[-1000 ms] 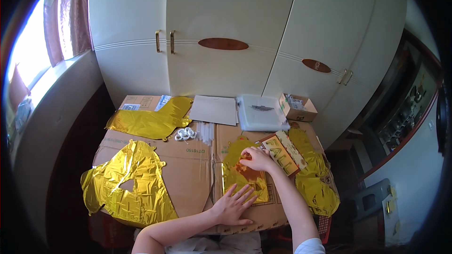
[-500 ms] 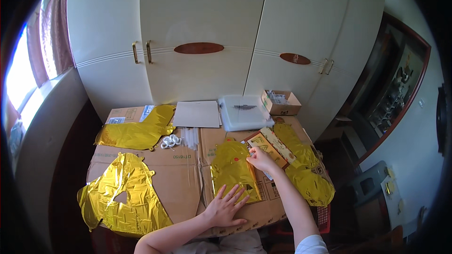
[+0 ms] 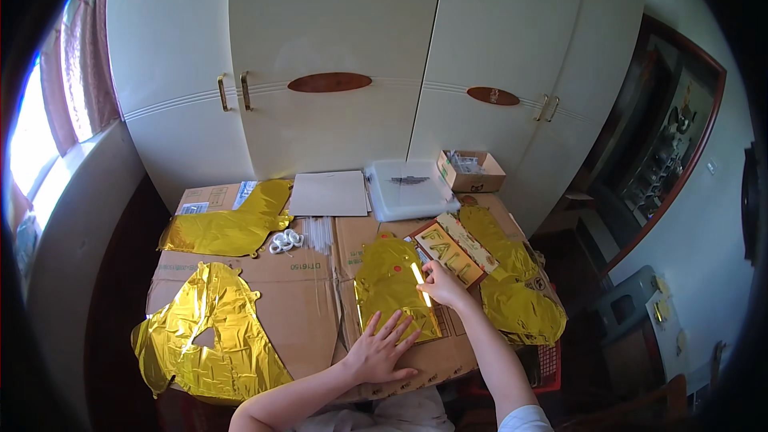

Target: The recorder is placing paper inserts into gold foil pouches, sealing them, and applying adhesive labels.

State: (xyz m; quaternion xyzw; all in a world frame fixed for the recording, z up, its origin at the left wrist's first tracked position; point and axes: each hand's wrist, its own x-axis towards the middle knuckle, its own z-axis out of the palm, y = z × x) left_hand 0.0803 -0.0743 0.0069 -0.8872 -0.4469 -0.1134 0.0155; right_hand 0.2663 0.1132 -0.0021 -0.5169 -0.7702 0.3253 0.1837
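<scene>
A folded gold foil balloon (image 3: 392, 276) lies flat on the cardboard in front of me, with a small red dot near its upper part. My left hand (image 3: 382, 352) rests spread over its lower edge, fingers apart. At the balloon's right edge, my right hand (image 3: 442, 284) has its thumb and fingertips closed in a pinch on the foil, where a bright strip of reflection runs. Partly under that hand's far side is a printed package card (image 3: 450, 251) in gold and brown, lying at a slant.
More gold foil balloons lie at near left (image 3: 216, 344), far left (image 3: 232, 228) and right (image 3: 520, 304). White ribbon rolls (image 3: 286, 241) and clear straws (image 3: 318, 234) sit mid-table. Behind stand a grey board (image 3: 330, 194), a translucent case (image 3: 410, 190) and a small open box (image 3: 472, 172).
My right hand has slid slightly toward me along the balloon's right edge, uncovering more of the package card. My left hand stays flat on the foil. The view has shifted slightly.
</scene>
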